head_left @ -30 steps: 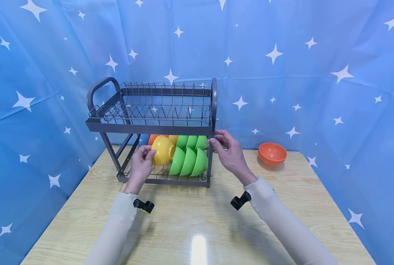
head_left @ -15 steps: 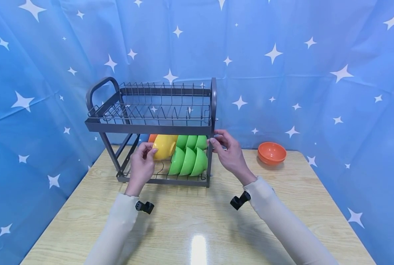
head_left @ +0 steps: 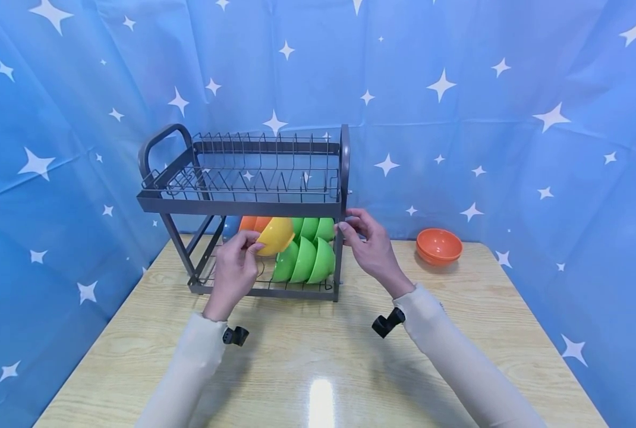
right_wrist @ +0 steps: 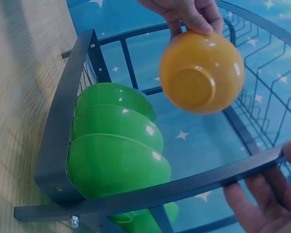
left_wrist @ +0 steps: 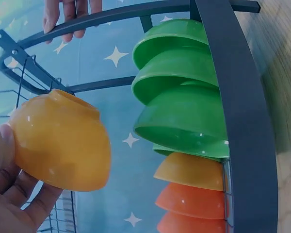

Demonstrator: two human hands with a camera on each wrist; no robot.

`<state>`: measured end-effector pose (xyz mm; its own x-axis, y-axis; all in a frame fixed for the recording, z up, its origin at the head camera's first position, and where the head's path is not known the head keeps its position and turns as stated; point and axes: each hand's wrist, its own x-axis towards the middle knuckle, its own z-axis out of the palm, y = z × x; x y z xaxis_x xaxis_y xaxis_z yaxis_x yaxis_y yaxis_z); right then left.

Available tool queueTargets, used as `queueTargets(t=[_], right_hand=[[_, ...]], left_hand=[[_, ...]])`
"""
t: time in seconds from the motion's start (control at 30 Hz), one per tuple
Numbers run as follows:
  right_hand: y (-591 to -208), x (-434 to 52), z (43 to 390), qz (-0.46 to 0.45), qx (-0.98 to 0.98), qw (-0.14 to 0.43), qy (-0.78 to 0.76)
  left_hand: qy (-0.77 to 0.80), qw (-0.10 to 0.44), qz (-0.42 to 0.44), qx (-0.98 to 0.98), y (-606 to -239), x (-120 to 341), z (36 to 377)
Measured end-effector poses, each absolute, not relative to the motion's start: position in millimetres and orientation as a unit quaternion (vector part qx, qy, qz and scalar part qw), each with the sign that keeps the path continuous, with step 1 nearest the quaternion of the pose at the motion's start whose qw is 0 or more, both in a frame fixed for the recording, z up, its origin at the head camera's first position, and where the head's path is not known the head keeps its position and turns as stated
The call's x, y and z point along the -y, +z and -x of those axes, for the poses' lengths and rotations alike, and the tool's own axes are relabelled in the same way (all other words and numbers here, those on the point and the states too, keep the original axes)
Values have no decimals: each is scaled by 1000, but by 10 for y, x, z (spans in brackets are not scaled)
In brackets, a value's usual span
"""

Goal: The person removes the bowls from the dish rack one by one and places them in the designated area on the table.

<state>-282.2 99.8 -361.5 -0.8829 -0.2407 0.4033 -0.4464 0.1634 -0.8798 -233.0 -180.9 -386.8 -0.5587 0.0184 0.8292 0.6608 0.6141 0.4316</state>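
Pinching yellow bowl (head_left: 276, 235) – left hand (head_left: 235, 273); right hand (head_left: 368, 245) grips rack (head_left: 243, 205) post.

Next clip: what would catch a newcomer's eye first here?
The yellow bowl, held by the left hand at the rack's lower tier, beside a row of green bowls. The right hand grips the rack's right post. An orange bowl sits alone on the table, right of the rack.

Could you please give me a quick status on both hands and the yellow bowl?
Left hand grips yellow bowl at lower tier. Right hand holds dish rack post. Green bowls sit right beside it.
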Motion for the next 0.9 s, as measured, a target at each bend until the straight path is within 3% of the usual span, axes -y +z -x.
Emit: queueTargets(t=[0.9], right_hand=[[-3530, -1077, 2785, -218, 770, 48, 598]], left_hand=[[-279, 430, 357, 781, -3681, 1464, 2015]])
